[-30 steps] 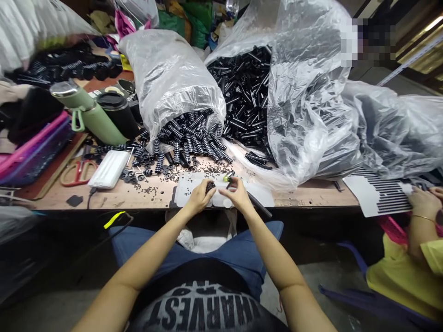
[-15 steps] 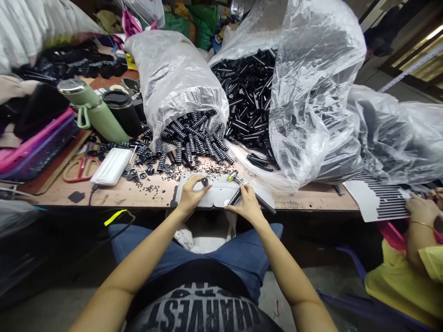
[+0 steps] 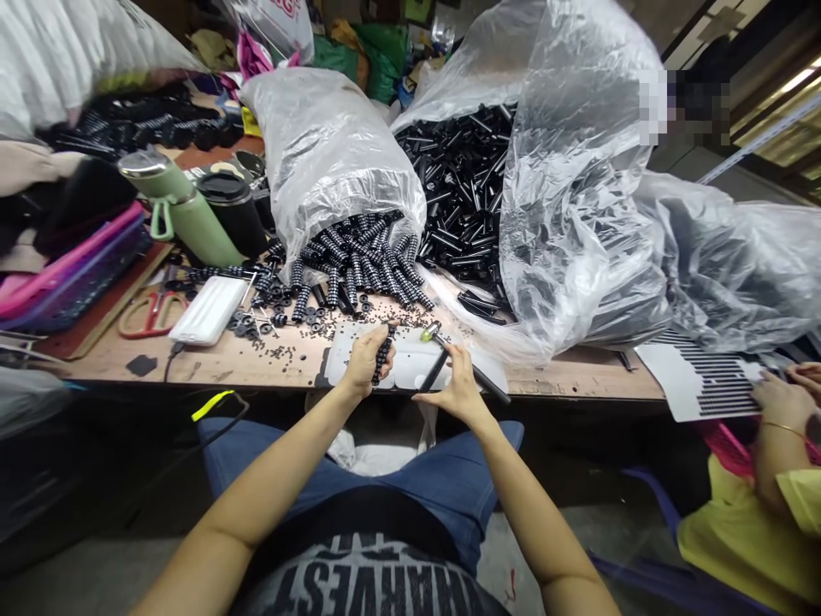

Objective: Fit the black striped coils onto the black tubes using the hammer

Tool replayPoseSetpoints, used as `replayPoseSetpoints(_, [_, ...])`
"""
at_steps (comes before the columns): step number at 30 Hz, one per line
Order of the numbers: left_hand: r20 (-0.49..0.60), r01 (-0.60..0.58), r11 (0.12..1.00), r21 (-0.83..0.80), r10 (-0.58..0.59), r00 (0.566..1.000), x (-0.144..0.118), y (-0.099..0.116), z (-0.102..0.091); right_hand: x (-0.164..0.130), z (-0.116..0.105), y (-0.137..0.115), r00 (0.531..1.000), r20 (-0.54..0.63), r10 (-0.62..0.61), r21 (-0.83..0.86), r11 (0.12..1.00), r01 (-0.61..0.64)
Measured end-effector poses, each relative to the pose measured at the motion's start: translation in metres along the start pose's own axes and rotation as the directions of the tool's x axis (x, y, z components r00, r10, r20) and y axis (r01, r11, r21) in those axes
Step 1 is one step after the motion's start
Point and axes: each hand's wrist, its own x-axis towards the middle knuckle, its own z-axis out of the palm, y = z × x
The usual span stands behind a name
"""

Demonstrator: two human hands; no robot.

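My left hand (image 3: pixel 364 363) grips a black ribbed roller (image 3: pixel 383 352) with white bands, held upright over a white plate (image 3: pixel 410 361) at the table's front edge. My right hand (image 3: pixel 457 387) is closed on a thin black tube (image 3: pixel 434 371) that slants up toward the roller. A small tool with a yellow-green tip (image 3: pixel 428 332) lies on the plate just beyond my hands. Behind it, several ribbed rollers (image 3: pixel 359 257) spill from a clear plastic bag (image 3: pixel 321 145).
A second clear bag holds several black tubes (image 3: pixel 462 188). On the left stand a green flask (image 3: pixel 180 210), a black cup (image 3: pixel 234 210), a white power bank (image 3: pixel 209 310) and red scissors (image 3: pixel 149 311). Small black washers (image 3: pixel 269 321) litter the table. Another person's hand (image 3: pixel 779 398) works at the right.
My left hand went to the table for a small piece, then came up holding a ribbed roller upright. My right hand dropped to the plate and took hold of the black tube.
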Motion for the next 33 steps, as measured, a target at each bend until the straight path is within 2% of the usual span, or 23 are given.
replayPoseSetpoints(2, [-0.009,0.008,1.000,0.009,-0.007,1.000,-0.002,0.001,0.003,0.005,-0.005,-0.017,0.986,-0.013,-0.168,0.085,0.982,0.169])
replayPoseSetpoints(5, [-0.035,-0.011,1.000,-0.016,0.010,0.999,-0.002,-0.002,0.009,0.016,-0.009,-0.043,0.927,-0.005,-0.376,0.153,0.915,0.372])
replayPoseSetpoints(9, [-0.085,0.038,0.996,-0.076,-0.045,0.995,-0.003,-0.004,0.017,0.032,-0.005,-0.058,0.870,0.028,-0.492,0.194,0.857,0.478])
replayPoseSetpoints(14, [-0.090,0.105,0.992,-0.072,-0.112,0.990,-0.005,-0.002,0.022,0.038,0.006,-0.052,0.880,0.066,-0.470,0.250,0.862,0.441])
replayPoseSetpoints(21, [-0.127,0.186,0.983,0.014,-0.182,0.975,0.004,-0.006,0.020,0.034,0.012,-0.055,0.949,0.088,-0.302,0.216,0.936,0.278])
replayPoseSetpoints(23, [-0.117,0.169,0.979,0.110,-0.156,0.981,0.008,-0.012,0.017,0.033,0.018,-0.052,0.957,0.084,-0.277,0.192,0.947,0.257])
replayPoseSetpoints(25, [-0.093,0.052,0.943,0.329,-0.022,0.995,0.009,-0.021,0.012,0.032,0.028,-0.046,0.967,0.062,-0.247,0.138,0.962,0.237])
replayPoseSetpoints(26, [-0.055,-0.049,0.875,0.482,0.086,0.995,0.009,-0.027,0.009,0.030,0.034,-0.042,0.973,0.041,-0.228,0.105,0.969,0.222])
replayPoseSetpoints(27, [0.007,-0.157,0.757,0.634,0.197,0.980,0.009,-0.033,0.006,0.029,0.040,-0.038,0.978,0.016,-0.207,0.072,0.976,0.205])
replayPoseSetpoints(29, [0.172,-0.312,0.432,0.846,0.332,0.927,0.010,-0.045,0.000,0.026,0.049,-0.029,0.985,-0.014,-0.170,0.012,0.985,0.171])
replayPoseSetpoints(31, [0.322,-0.384,0.151,0.911,0.322,0.891,0.010,-0.055,-0.007,0.022,0.050,-0.018,0.990,0.000,-0.138,-0.052,0.989,0.138])
replayPoseSetpoints(33, [0.445,-0.453,-0.027,0.891,0.251,0.860,0.013,-0.058,-0.015,0.019,0.040,-0.004,0.999,-0.012,-0.043,-0.188,0.981,0.040])
